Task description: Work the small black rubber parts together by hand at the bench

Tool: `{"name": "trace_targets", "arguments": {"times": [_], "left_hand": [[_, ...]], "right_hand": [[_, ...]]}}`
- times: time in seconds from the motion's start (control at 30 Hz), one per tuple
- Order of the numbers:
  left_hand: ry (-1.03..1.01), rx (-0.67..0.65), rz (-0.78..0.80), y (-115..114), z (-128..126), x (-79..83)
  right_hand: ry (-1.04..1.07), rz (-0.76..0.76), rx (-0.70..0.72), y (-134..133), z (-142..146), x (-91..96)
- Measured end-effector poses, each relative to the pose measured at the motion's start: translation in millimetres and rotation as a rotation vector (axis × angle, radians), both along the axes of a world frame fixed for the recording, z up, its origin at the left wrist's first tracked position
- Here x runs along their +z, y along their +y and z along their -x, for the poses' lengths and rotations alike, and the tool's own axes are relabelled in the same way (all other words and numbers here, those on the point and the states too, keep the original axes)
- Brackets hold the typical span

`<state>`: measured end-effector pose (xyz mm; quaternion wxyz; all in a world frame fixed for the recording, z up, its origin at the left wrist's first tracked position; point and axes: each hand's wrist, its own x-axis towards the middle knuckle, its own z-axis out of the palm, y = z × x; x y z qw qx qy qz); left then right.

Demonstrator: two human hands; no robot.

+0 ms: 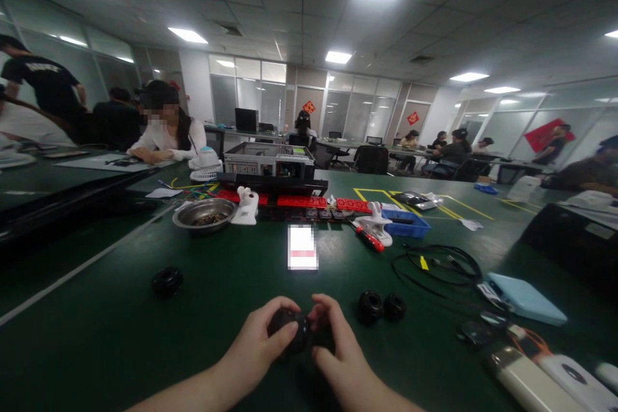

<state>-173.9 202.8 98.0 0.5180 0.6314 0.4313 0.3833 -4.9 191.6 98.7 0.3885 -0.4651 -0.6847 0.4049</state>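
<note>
Wide office room with ceiling lamps and glass walls, where other people sit at far desks; near the camera is a dark green tabletop (pixel 120 335) with a smooth, matt surface. As landmark I take the white card (pixel 302 246) lying flat in the middle. Just below the card, close to the person, the left hand (pixel 253 347) and the right hand (pixel 338 351) are both closed around one black round part (pixel 290 328), fingers on top and thumbs at the sides, low over the tabletop. The part looks like rubber or dull plastic, thick and ring-shaped, so I judge it can roll easily. To work well here, the grip should be even from both sides, with the part low, so that it does not slip away. Right of the card and lower lie two similar black rings (pixel 370 306), touching each other, and left of it one more ring (pixel 167 281) lies alone. Above the card to the left stands a shiny steel bowl (pixel 205 213). Right of it are a red screwdriver (pixel 367 237), a blue tray (pixel 405 224) and loose black cable (pixel 437 264).
</note>
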Motion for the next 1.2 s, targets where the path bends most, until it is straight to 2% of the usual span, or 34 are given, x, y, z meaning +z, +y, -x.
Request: {"name": "trace_targets", "arguments": {"times": [0.17,0.3,0.47,0.67,0.8,0.97,1.2], "left_hand": [[0.086,0.022,-0.09,-2.2,1.5,6.6],[0.097,-0.021,-0.143,-4.7,0.7,11.2],[0.027,-0.04,-0.001,-1.4,1.7,9.4],[0.001,-0.078,0.116,2.3,-0.2,7.1],[0.09,-0.028,0.017,0.9,-2.0,8.7],[0.163,0.067,-0.106,-2.8,-0.4,11.6],[0.102,0.029,-0.145,-5.1,1.1,5.2]], "right_hand": [[-0.179,-0.066,0.046,2.4,-2.4,2.7],[-0.213,-0.109,0.071,3.7,-1.3,0.9],[-0.139,-0.048,0.048,-0.9,-0.5,2.3],[-0.284,-0.173,0.027,-11.8,-1.4,13.7],[-0.278,-0.167,-0.014,-9.3,-0.9,12.0],[-0.261,-0.144,-0.023,0.4,-1.7,-1.3],[-0.339,-0.211,0.031,-0.1,-1.1,-5.7]]}}
